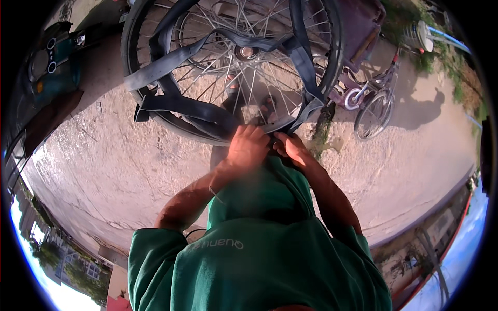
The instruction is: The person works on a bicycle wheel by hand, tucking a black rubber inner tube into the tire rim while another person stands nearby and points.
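A spoked bicycle wheel [130,49] stands in front of me, with a black tyre around its rim. A flat, limp inner tube [174,61] is looped and draped across the spokes and past the hub [247,52]. At the wheel's near edge, my left hand [250,146] is closed, fingers curled over the tube where it meets the rim. Close beside it, my right hand [291,147] pinches the other run of the tube at the rim. My fingers partly hide the exact spot they grip.
A small bicycle [374,109] stands on the concrete ground [394,171] to the right. At the far left is a dark vehicle with round dials [51,54]. Purple cloth [358,26] lies behind the wheel, and a pale container [419,36] sits by the grass.
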`<move>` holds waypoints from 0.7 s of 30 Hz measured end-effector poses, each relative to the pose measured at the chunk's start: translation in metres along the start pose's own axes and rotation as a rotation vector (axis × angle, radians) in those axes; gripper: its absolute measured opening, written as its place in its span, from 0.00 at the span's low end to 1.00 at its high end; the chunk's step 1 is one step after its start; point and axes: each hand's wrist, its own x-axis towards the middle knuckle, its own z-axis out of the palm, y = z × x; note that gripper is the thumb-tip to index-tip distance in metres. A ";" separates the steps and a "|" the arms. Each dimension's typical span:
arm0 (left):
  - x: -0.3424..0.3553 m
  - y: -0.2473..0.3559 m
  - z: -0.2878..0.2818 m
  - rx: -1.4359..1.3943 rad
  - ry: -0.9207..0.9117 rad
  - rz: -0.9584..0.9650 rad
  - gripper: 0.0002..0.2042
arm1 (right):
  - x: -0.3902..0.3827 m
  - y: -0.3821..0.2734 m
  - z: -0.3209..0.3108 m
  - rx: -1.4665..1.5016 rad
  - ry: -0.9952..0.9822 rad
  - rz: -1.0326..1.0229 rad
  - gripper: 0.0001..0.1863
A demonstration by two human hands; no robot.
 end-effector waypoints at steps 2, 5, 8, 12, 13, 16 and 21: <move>0.002 0.000 -0.001 -0.041 0.017 0.017 0.19 | 0.004 0.005 0.000 0.086 0.019 -0.033 0.15; 0.005 0.003 -0.009 -0.053 0.001 0.043 0.21 | 0.034 0.037 -0.005 0.061 0.072 -0.109 0.15; 0.005 0.004 -0.008 -0.056 -0.024 0.042 0.22 | 0.036 0.045 -0.008 0.188 -0.037 -0.336 0.14; 0.006 0.003 -0.006 -0.030 -0.031 0.040 0.23 | 0.009 0.020 0.000 0.130 0.024 -0.259 0.15; 0.007 0.003 -0.007 -0.037 -0.044 0.035 0.24 | 0.010 0.022 -0.001 0.227 0.015 -0.238 0.16; 0.006 0.001 -0.006 -0.047 -0.048 0.032 0.24 | 0.011 0.026 -0.002 0.160 -0.005 -0.273 0.16; 0.010 0.004 -0.009 -0.080 -0.043 0.020 0.24 | 0.004 0.014 -0.001 0.101 0.014 -0.313 0.15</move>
